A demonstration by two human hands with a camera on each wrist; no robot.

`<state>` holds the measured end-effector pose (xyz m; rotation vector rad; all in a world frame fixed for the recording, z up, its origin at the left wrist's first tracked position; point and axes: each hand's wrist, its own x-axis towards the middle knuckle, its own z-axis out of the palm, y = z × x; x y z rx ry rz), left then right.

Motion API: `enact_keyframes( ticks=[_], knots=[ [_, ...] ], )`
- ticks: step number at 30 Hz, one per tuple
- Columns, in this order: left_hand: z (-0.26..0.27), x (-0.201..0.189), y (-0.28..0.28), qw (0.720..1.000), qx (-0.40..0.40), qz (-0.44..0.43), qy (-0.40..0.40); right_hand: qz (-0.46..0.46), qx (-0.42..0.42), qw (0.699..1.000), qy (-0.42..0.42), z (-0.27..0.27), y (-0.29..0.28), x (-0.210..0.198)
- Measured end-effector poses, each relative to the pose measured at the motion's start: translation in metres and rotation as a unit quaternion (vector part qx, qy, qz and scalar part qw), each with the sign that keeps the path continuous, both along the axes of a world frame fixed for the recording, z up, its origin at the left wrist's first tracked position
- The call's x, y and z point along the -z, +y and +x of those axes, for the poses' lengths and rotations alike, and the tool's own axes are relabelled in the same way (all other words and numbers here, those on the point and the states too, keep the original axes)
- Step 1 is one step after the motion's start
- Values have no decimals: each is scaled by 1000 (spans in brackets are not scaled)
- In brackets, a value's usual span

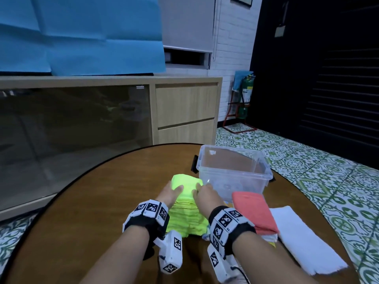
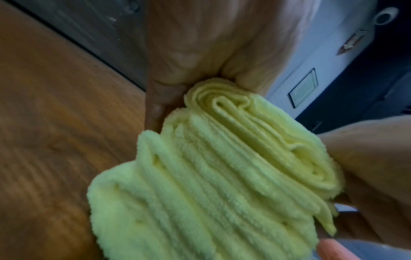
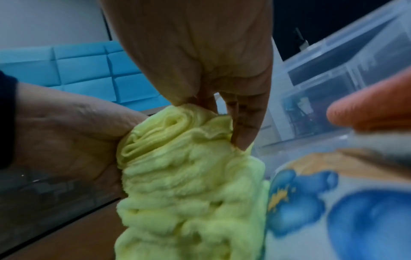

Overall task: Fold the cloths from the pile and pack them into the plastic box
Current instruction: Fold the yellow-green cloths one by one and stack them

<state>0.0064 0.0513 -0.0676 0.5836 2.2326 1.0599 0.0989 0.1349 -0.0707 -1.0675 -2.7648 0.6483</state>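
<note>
A yellow-green cloth (image 1: pixel 185 186), folded into a thick roll, lies on the round wooden table (image 1: pixel 98 201) just in front of the clear plastic box (image 1: pixel 231 171). My left hand (image 1: pixel 173 191) grips the roll's left end, thumb on top. At the right end my right hand (image 1: pixel 202 192) holds it with curled fingers. The left wrist view shows the layered end of the cloth (image 2: pixel 222 167) below my left hand (image 2: pixel 200 56). In the right wrist view the cloth (image 3: pixel 189 176) is pinched by my right hand (image 3: pixel 211 84). The box holds no cloth.
A coral cloth (image 1: pixel 254 210) tops a small pile right of my right wrist, and a white cloth (image 1: pixel 303 238) lies beside it. A blue-patterned cloth (image 3: pixel 333 202) shows under the pile. A wooden cabinet (image 1: pixel 184 111) stands beyond the table.
</note>
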Motion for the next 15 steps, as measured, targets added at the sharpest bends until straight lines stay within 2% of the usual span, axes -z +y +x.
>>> enact_keyframes(
  ticks=[2, 5, 7, 10, 15],
  knots=[
    [2, -8, 0, 1000, -15, 20, 6, -18, -4, 1000, 26, 2, 6, -7],
    [6, -17, -1, 999, -24, 43, -9, -131, -7, 989, 68, 9, 12, -16],
    [7, -15, -1, 999, -14, 45, -18, -176, -25, 982, 58, 14, 8, -14],
    [7, -4, -6, 999, -21, 38, -10, -183, -42, 981, 44, 13, 0, -5],
    [1, 3, -15, 994, -75, 49, -57, -164, -65, 983, 43, 2, -6, -5]
  ],
)
